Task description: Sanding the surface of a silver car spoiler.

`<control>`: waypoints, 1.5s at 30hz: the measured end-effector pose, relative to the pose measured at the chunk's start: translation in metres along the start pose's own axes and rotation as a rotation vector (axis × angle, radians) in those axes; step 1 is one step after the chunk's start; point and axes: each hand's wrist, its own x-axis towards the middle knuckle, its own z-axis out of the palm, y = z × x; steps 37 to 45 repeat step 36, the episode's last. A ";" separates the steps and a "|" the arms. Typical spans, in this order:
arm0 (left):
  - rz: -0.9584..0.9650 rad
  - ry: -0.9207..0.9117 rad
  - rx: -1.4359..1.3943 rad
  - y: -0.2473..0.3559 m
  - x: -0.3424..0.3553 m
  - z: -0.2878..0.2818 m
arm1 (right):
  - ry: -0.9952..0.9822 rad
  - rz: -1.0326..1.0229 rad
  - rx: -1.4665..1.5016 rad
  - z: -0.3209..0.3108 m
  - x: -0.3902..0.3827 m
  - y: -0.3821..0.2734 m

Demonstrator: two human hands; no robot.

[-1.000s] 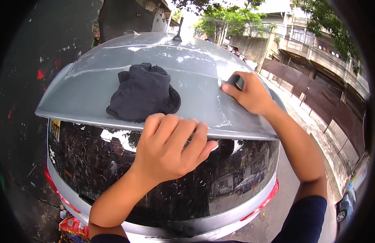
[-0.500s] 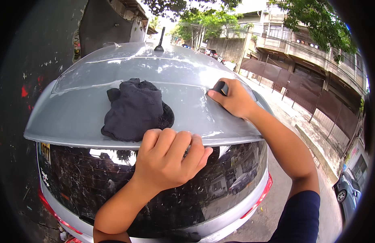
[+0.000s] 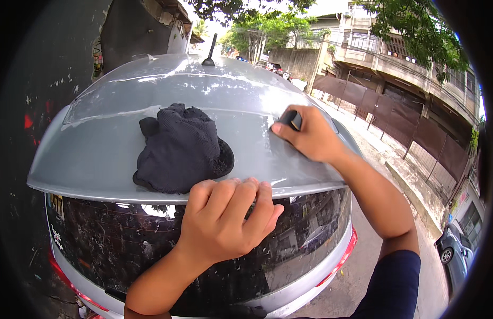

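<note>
My right hand [image 3: 310,134] grips a small black block [image 3: 292,120], thumb on its near side, and presses it on the right part of the silver-grey rear spoiler [image 3: 97,146] of a car. The block's underside is hidden. At the spoiler's rear edge, my left hand [image 3: 225,220] hooks its bent fingers over the rim, above the dark rear window [image 3: 124,239]. Just beyond the left fingers lies a crumpled black cloth [image 3: 177,146], with a dark rounded fuzzy piece [image 3: 223,159] partly under it. Whitish streaks and bright reflections show on the paint.
A short black antenna [image 3: 210,50] rises from the car roof [image 3: 166,90]. A dark wall [image 3: 39,106] runs close along the left side. To the right lie a paved street, a brown covered fence [image 3: 395,119] and a parked blue-grey car [image 3: 455,247].
The view has shifted a little, so the spoiler's rear edge and my left hand sit lower. My right hand, still holding the block, has moved only slightly on the paint. The cloth stays put.
</note>
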 end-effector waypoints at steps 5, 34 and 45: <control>-0.014 -0.013 0.014 -0.001 0.003 -0.005 | 0.070 0.017 -0.033 0.007 0.014 0.010; -0.034 0.035 -0.022 0.003 0.003 0.003 | 0.021 -0.071 -0.026 -0.001 0.025 0.004; -0.023 0.035 -0.008 0.000 0.003 0.004 | -0.009 -0.021 -0.026 0.008 0.049 0.013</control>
